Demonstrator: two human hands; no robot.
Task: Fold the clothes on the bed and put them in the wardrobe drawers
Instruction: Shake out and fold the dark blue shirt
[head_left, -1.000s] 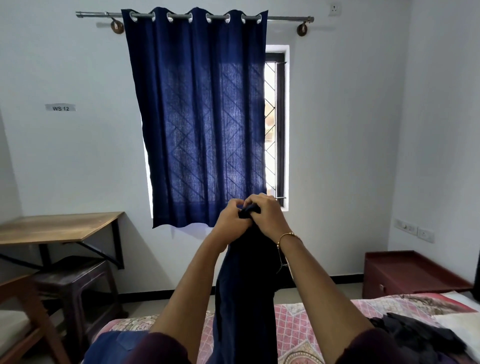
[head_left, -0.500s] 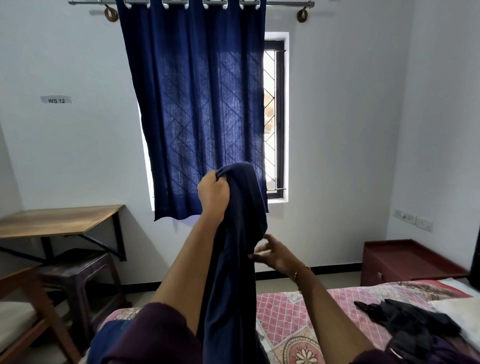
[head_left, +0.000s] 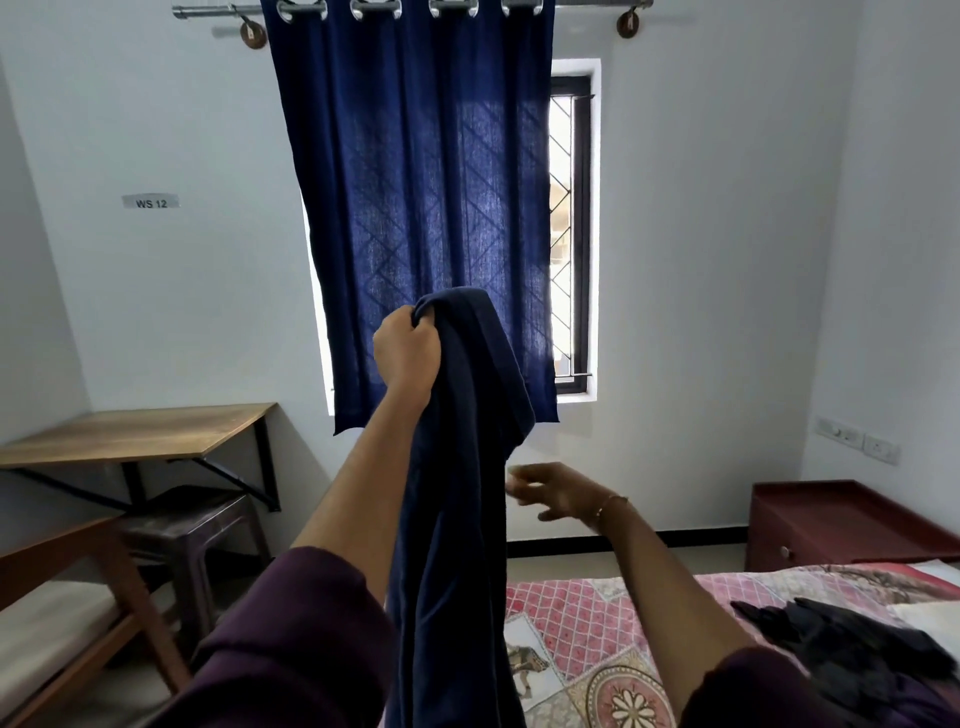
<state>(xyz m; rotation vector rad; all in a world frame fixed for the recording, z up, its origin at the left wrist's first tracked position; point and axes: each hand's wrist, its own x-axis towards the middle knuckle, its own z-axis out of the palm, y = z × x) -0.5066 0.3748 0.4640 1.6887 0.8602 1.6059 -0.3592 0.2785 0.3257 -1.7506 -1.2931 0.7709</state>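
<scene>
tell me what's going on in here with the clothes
A person is sorting laundry by a bed. Their left hand grips a long dark navy fabric garment by its top and holds it up in the air. Their right hand, fingers spread and empty, reaches toward its edge. A crumpled black clothes pile lies unfolded on the pink patterned bedspread.

White plastered walls enclose the room. A navy eyelet curtain hangs over a barred window that lets in daylight. A wooden wall-mounted desk stands left, a maroon bedside cabinet right.
</scene>
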